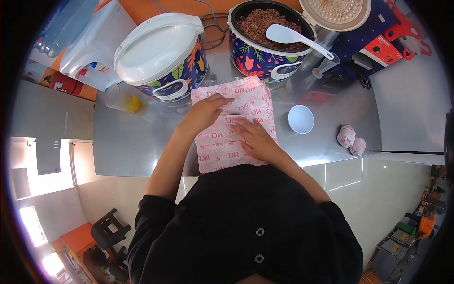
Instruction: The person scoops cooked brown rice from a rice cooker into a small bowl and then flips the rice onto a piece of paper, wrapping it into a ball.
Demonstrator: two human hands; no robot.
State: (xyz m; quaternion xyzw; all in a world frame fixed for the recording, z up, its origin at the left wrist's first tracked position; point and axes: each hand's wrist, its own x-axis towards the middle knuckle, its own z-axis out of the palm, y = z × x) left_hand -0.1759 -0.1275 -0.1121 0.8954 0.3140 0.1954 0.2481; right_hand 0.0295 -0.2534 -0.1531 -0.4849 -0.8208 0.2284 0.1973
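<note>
Printed pink-and-white wrapping paper (212, 156) lies in front of me on the steel counter, with a fold or loose edge across its middle. My left hand (209, 110) rests on its upper left part, fingers bent towards the centre. My right hand (257, 140) lies on the paper's middle right, fingers spread. Whether either hand pinches the paper is hard to tell. Right of the paper stands a small white bowl (300, 119). Two wrapped bundles in the same paper, one (346, 135) touching the other (358, 146), sit near the counter's right end.
Behind the paper stand a closed rice cooker (159, 49) and an open one (269, 60) holding reddish-brown rice (253, 23) and a white rice paddle (283, 33). A glass with yellow content (122, 101) is at left, a water dispenser (95, 46) behind it. A person in orange (426, 225) is far right.
</note>
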